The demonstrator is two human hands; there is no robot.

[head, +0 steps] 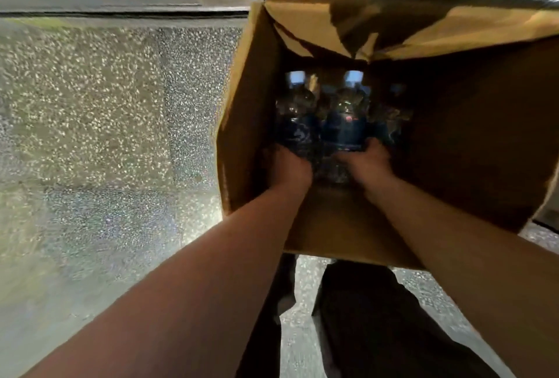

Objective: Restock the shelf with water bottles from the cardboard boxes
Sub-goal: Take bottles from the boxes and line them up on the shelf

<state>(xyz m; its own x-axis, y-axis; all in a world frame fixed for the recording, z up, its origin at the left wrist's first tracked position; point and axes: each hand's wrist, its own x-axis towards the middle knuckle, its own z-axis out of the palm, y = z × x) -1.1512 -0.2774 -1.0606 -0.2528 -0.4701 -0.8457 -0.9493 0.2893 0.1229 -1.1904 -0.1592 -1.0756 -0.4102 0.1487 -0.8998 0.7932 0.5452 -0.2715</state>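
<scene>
The bottles stood deep in the box; my left hand and right hand each gripped one inside it. I judged this the pick-up step; next called for lifting straight up, clear of the box.

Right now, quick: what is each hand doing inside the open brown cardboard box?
Left hand: grips the left blue-labelled clear plastic water bottle.
Right hand: grips the right blue-labelled clear plastic water bottle.
</scene>
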